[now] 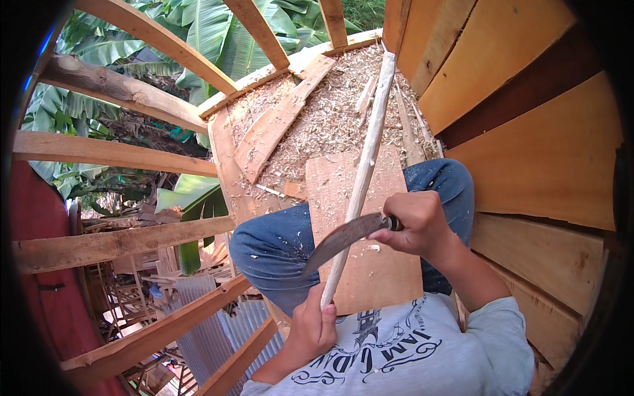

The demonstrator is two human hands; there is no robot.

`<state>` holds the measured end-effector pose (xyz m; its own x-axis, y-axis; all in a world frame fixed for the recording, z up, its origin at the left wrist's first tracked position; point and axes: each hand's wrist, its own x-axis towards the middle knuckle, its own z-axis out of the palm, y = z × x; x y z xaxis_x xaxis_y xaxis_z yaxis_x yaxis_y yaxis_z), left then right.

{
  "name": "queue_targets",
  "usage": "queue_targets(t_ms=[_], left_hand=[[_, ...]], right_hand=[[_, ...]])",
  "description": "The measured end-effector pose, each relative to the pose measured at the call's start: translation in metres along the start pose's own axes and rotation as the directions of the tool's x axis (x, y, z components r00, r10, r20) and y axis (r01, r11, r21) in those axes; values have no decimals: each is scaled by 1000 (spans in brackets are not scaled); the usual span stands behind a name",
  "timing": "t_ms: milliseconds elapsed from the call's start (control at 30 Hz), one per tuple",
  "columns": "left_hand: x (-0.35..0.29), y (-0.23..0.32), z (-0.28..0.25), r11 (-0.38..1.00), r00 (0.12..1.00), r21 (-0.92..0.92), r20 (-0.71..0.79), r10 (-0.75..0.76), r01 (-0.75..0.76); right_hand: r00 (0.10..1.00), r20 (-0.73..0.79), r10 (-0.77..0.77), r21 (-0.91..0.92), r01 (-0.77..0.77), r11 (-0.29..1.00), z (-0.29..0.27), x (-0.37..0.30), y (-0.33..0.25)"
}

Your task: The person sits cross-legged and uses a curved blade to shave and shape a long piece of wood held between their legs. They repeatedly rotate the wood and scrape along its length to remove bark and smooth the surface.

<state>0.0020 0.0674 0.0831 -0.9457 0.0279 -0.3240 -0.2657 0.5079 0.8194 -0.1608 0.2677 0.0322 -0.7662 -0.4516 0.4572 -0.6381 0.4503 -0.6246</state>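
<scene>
Snugly, the left hand (316, 327) curls around the near end of a pale wooden stick (362, 181). Past it, the right hand (419, 221), closed too, grips a curved knife (345, 238) lying across the stick. Wood shavings (340, 99) lie beyond both hands.

A board (389, 270) lies across the legs (274, 247). Over this board passes a stick (368, 158), whose near end is in the left hand (314, 327) and whose far part is above the shavings (330, 119), before the person. The knife (347, 237), in the right hand (419, 221), crosses over the stick. Left of the shavings lies a plank (271, 138); farther left are rails (119, 152) with leaves (231, 53) behind. At right is a wall (541, 171).
</scene>
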Motion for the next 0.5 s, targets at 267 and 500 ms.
queue_targets(t_ms=[267, 500], left_hand=[[3, -2, 3, 1000, 1000, -17, -18, 22, -22], [9, -3, 1, 1000, 1000, 18, 18, 16, -16]], right_hand=[[996, -38, 77, 44, -76, 996, 0, 4, 5], [995, -53, 83, -127, -89, 988, -11, 9, 36]])
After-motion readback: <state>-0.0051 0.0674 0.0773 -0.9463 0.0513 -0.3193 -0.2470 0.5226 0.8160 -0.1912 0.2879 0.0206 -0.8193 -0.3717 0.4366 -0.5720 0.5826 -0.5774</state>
